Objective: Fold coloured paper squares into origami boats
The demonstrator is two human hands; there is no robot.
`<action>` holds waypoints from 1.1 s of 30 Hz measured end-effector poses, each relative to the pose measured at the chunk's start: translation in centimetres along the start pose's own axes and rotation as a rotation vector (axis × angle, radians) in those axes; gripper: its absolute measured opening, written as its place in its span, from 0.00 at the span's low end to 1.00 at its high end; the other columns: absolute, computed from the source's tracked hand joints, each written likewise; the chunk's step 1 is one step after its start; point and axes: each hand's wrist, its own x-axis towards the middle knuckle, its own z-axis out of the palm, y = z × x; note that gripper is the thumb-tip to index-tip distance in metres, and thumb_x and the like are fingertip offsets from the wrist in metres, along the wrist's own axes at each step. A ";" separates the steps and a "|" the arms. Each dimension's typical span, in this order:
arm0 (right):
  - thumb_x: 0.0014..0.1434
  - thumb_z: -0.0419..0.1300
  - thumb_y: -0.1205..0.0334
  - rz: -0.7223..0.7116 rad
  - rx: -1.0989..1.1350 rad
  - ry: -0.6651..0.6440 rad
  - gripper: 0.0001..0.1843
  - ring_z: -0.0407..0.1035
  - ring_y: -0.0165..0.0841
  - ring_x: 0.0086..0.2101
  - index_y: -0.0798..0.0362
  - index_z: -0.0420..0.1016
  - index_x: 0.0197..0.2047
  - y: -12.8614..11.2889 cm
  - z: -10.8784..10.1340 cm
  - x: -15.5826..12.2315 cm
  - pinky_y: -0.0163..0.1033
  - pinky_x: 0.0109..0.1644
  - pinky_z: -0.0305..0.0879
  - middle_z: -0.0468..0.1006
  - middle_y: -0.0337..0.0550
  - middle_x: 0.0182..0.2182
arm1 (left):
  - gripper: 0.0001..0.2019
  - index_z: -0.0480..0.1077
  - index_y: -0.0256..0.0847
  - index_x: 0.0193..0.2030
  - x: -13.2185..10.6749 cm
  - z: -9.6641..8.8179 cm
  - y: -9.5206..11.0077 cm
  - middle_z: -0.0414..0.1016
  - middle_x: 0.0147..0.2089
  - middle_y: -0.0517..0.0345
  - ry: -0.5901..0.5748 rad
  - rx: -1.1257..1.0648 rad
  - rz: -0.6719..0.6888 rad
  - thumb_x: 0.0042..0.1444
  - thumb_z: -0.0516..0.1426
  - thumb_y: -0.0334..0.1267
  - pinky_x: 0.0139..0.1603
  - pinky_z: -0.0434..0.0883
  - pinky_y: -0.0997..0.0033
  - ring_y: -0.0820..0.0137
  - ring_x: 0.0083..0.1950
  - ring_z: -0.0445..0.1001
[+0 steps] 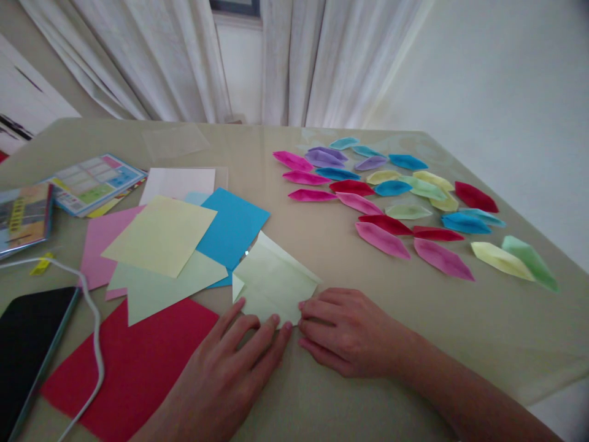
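A pale green sheet of origami paper [275,279] lies on the table in front of me, with a folded flap at its left corner and a folded strip along its upper right edge. My left hand [239,353] rests with spread fingers, the tips touching the lower left edge of this sheet. At the sheet's lower right corner, my right hand [343,331] has its fingers bent together on the edge, its thumb partly hidden. Left of the sheet lie loose squares in blue [237,224], pale yellow [161,236] and red [133,362].
Several folded paper boats in many colours, such as a pink one [381,239], cover the table's right side. At left are a dark phone [32,344], a white cable [97,344], a booklet [23,215] and printed sheets [99,181]. Curtains [294,61] hang behind the table.
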 end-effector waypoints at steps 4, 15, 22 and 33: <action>0.75 0.60 0.59 0.008 0.006 0.021 0.11 0.76 0.35 0.38 0.52 0.79 0.39 0.0 0.1 -0.1 0.42 0.46 0.68 0.84 0.46 0.39 | 0.19 0.75 0.38 0.65 0.0 0.1 0.2 0.82 0.58 0.55 0.007 0.001 -0.006 0.74 0.51 0.27 0.74 0.57 0.44 0.59 0.53 0.74; 0.76 0.58 0.58 0.015 -0.007 -0.015 0.14 0.75 0.35 0.36 0.53 0.79 0.39 -0.1 -0.2 0.1 0.43 0.45 0.67 0.84 0.45 0.40 | 0.18 0.75 0.36 0.65 0.0 0.2 0.4 0.81 0.59 0.52 0.024 0.001 -0.007 0.74 0.52 0.28 0.75 0.54 0.45 0.58 0.53 0.73; 0.76 0.57 0.57 0.017 0.000 -0.019 0.14 0.76 0.35 0.37 0.53 0.79 0.40 -0.1 -0.1 0.0 0.43 0.44 0.68 0.84 0.46 0.41 | 0.19 0.76 0.35 0.64 0.0 0.1 0.4 0.81 0.59 0.52 -0.006 0.008 0.001 0.74 0.51 0.27 0.76 0.51 0.45 0.58 0.54 0.72; 0.74 0.61 0.62 -0.027 -0.049 0.061 0.08 0.77 0.35 0.39 0.53 0.80 0.41 -0.2 0.0 0.0 0.41 0.47 0.71 0.84 0.47 0.38 | 0.19 0.74 0.35 0.66 -0.1 0.2 0.6 0.80 0.60 0.52 -0.003 0.027 -0.009 0.73 0.52 0.27 0.76 0.53 0.45 0.57 0.55 0.72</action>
